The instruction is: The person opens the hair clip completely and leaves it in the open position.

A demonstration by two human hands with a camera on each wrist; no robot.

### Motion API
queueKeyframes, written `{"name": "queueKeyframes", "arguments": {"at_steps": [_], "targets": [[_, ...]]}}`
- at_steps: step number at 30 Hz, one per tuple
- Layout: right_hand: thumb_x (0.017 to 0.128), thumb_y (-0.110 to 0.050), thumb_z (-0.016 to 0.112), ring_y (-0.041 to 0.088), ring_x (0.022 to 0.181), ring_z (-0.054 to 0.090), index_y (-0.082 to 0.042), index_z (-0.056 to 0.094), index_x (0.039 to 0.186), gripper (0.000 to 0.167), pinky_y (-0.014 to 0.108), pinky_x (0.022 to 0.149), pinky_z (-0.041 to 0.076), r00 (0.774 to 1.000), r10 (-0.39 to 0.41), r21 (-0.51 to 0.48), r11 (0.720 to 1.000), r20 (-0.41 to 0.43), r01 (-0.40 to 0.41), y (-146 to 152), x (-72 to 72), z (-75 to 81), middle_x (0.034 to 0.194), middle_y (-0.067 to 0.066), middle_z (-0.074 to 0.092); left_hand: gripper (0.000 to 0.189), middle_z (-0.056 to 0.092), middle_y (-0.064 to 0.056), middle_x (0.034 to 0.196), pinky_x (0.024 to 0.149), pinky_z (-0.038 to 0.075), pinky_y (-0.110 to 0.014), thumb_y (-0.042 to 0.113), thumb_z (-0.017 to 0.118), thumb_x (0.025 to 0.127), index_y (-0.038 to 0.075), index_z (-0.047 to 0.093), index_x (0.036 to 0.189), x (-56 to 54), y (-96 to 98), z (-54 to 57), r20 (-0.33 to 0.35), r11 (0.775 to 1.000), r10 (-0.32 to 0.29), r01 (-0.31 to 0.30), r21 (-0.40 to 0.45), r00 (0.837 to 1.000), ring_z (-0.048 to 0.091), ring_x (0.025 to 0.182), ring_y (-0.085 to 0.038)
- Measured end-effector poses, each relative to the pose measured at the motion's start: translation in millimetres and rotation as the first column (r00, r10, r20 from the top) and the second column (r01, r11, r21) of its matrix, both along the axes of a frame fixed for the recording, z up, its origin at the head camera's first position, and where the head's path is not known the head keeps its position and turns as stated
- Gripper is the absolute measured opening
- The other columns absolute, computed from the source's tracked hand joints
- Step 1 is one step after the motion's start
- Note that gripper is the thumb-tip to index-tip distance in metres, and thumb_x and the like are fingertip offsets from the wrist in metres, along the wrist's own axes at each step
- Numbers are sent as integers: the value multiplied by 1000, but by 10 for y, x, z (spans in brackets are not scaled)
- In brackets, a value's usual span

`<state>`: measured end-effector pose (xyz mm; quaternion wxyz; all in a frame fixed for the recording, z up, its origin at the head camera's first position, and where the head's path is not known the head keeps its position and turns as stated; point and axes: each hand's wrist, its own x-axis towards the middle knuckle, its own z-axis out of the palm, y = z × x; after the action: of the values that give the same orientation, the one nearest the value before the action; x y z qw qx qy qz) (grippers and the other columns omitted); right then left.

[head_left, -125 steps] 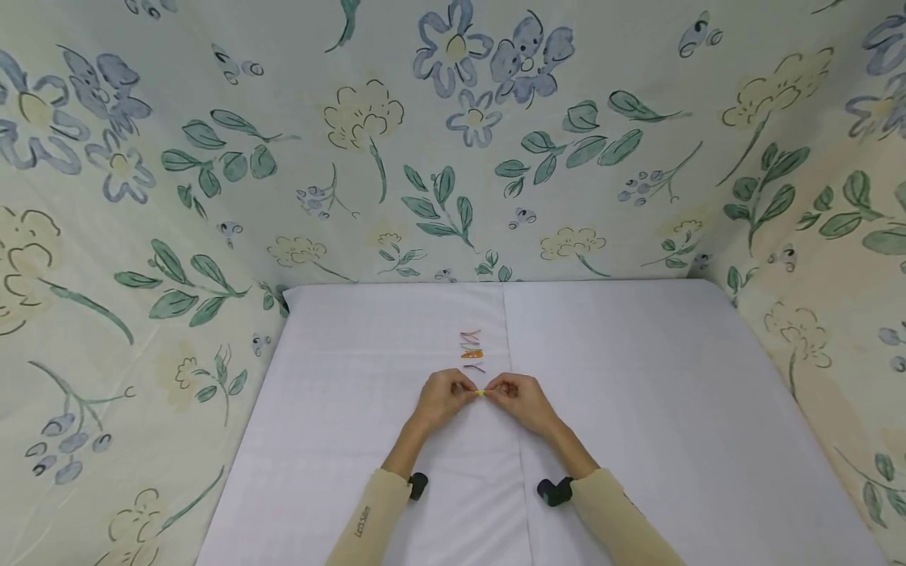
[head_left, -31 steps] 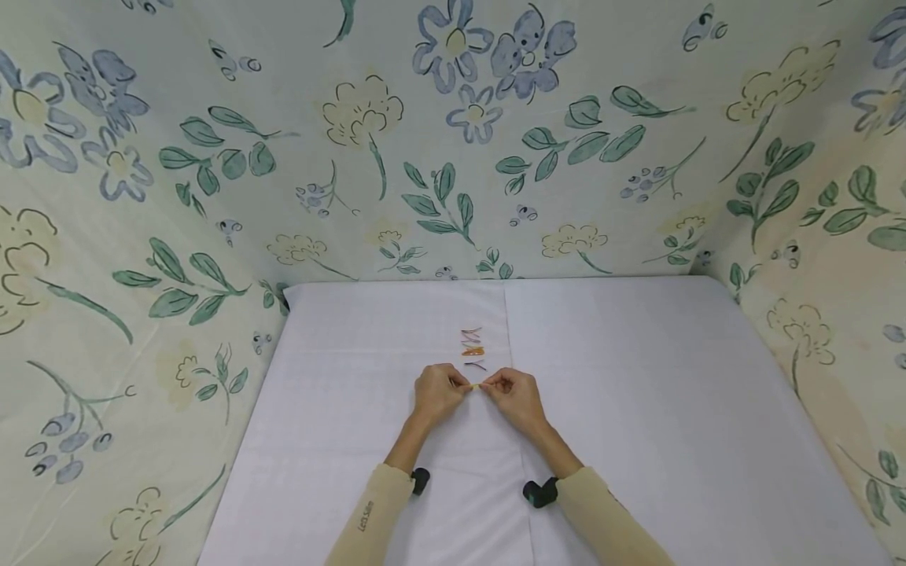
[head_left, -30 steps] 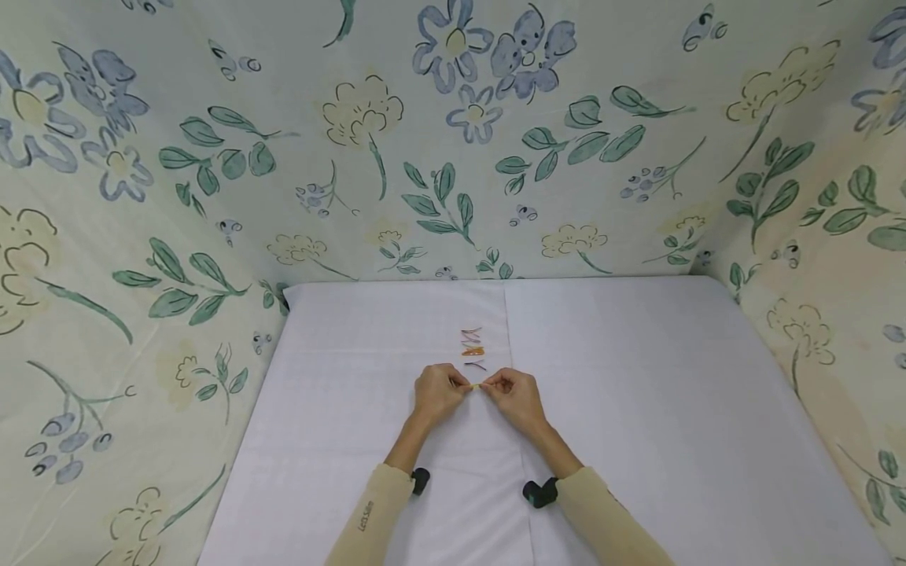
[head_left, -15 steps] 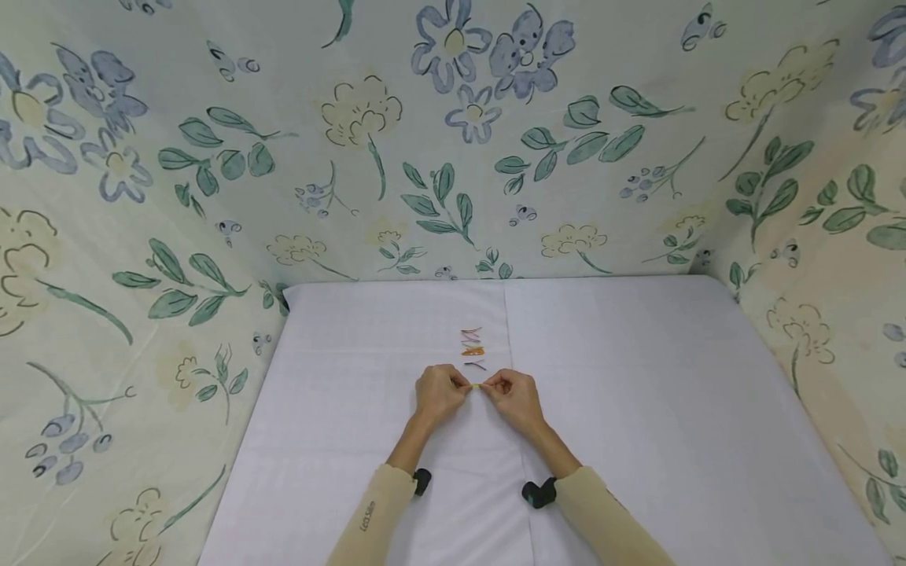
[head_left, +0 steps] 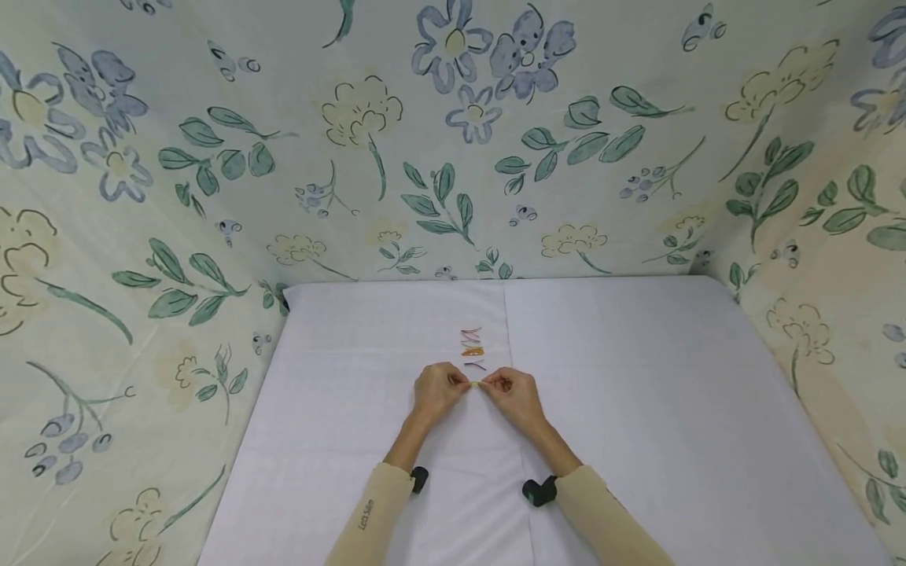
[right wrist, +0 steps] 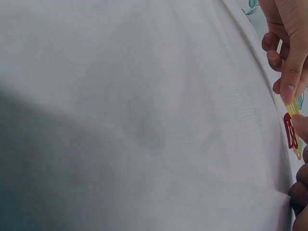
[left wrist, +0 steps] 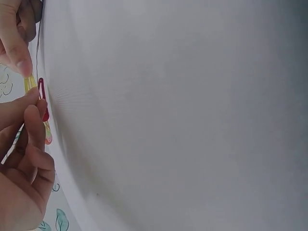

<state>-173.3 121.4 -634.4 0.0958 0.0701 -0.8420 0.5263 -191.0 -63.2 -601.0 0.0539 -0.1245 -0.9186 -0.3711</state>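
In the head view, my left hand (head_left: 439, 391) and right hand (head_left: 515, 395) meet at the middle of the table, fingertips facing. Between them is a small yellow hair clip (head_left: 475, 384), one end pinched by each hand's thumb and finger. The left wrist view shows two slim bars of the yellow clip (left wrist: 27, 84) side by side in the short gap; its ends are hidden under the fingers. Just beyond lies a dark red snap hair clip (right wrist: 288, 130) on the cloth, its flap lifted from its frame.
Past the red clip, an orange hair clip (head_left: 473, 351) and further pinkish clips (head_left: 470, 333) lie in a column on the white-clothed table (head_left: 623, 377). Floral fabric (head_left: 439, 157) hangs behind and at both sides. Dark wrist cameras (head_left: 540, 492) sit at the sleeves.
Since the oldest frame, both hands have shifted slightly left and away with the yellow clip between them. Over the last second they barely move; the clips on the table stay put.
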Motion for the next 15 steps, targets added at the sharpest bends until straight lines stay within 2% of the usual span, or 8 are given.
{"name": "queueKeyframes", "arguments": {"at_steps": [6,15], "targets": [[86,-9,84,3,56,46,-7,81,92,7,17,52,36,1000,9,6,1000,11,-9,2,-10,-1,63,1,60,6,78,-1,77,58,47,-20,11,88,81,12,82,79,-26,-19,6,39,1000,-13,13,-1,999,63,63,-7],[85,-9,85,3,55,47,-6,81,95,11,17,52,37,999,9,14,1000,33,-10,12,-17,-2,64,1,60,5,79,-1,78,59,47,-21,12,88,82,12,83,81,-51,-34,28,65,999,-27,28,-22,998,64,65,-7]]}}
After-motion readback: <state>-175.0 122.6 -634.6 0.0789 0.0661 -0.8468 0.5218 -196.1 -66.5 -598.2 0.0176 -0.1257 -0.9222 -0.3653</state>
